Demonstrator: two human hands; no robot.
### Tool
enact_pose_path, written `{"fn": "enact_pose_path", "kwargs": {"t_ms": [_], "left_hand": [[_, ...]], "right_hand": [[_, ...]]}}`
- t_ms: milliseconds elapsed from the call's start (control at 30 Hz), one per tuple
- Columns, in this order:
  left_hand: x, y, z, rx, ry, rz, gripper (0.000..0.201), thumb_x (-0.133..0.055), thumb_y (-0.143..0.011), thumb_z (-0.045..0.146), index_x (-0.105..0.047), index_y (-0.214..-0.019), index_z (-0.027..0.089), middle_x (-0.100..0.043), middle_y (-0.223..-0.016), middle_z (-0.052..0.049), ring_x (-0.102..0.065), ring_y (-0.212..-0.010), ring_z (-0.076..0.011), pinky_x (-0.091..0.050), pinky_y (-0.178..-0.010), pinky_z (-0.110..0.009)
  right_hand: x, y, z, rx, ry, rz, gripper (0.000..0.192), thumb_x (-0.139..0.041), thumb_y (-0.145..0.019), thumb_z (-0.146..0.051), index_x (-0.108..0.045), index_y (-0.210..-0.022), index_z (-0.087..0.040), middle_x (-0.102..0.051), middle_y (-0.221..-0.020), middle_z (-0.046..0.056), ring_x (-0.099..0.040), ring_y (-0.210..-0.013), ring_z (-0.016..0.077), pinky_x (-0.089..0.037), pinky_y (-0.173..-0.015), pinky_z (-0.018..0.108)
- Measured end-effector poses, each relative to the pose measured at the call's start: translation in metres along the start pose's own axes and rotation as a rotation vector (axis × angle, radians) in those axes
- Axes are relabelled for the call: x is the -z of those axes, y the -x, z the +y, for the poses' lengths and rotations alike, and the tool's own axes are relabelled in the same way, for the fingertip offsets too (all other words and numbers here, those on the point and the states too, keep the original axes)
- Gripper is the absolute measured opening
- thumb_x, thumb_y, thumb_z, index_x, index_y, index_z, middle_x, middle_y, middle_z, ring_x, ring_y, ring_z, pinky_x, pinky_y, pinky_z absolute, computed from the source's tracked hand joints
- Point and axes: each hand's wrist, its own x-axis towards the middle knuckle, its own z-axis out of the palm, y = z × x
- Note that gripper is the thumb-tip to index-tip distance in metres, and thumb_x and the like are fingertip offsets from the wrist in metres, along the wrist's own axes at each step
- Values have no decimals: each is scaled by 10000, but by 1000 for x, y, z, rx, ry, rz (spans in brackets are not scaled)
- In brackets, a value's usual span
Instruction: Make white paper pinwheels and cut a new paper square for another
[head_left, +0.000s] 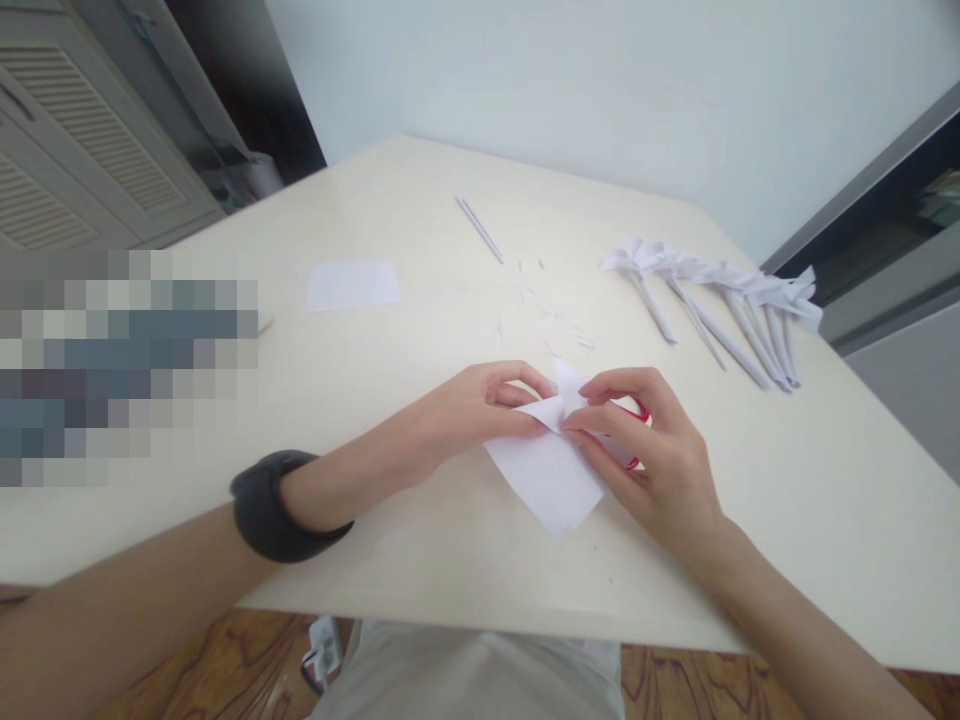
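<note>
A white sheet of paper (pixel 541 478) is between my two hands, low over the table, with its upper part bent into a fold or curl. My left hand (pixel 495 400) pinches its upper left edge between thumb and fingers. From the other side, my right hand (pixel 645 430) grips the folded part with its fingertips. Behind the right fingers shows a red-rimmed item (pixel 634 463), mostly hidden, its kind unclear. Small paper scraps (pixel 559 325) lie just beyond my hands.
Several rolled paper stems with pleated white tops (pixel 712 270) lie at the right. Two thin paper rolls (pixel 480 230) rest toward the back. At the left is a flat white paper (pixel 353 285), near a blurred-out patch. The table (pixel 420 540) meets a wall behind.
</note>
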Motion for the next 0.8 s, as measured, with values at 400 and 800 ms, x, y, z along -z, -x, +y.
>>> {"fn": "enact_pose_path", "kwargs": {"t_ms": [400, 800], "left_hand": [[-2, 2, -1, -56, -77, 36, 294, -626, -712, 229, -520, -986, 201, -636, -1014, -42, -614, -892, -181, -459, -766, -306], [-5, -1, -11, -216, -287, 145, 151, -521, -762, 221, -531, -907, 181, -633, -914, -17, -601, -820, -171, -456, -657, -268]], "right_hand": [[-3, 1, 2, 23, 45, -4, 139, -559, -808, -116, -636, -873, -212, -508, -1018, 72, -520, -937, 193, -447, -760, 361], [-4, 1, -1, -10, 36, 16, 129, -569, -794, -116, -616, -886, -194, -503, -1042, 80, -515, -954, 200, -454, -776, 359]]}}
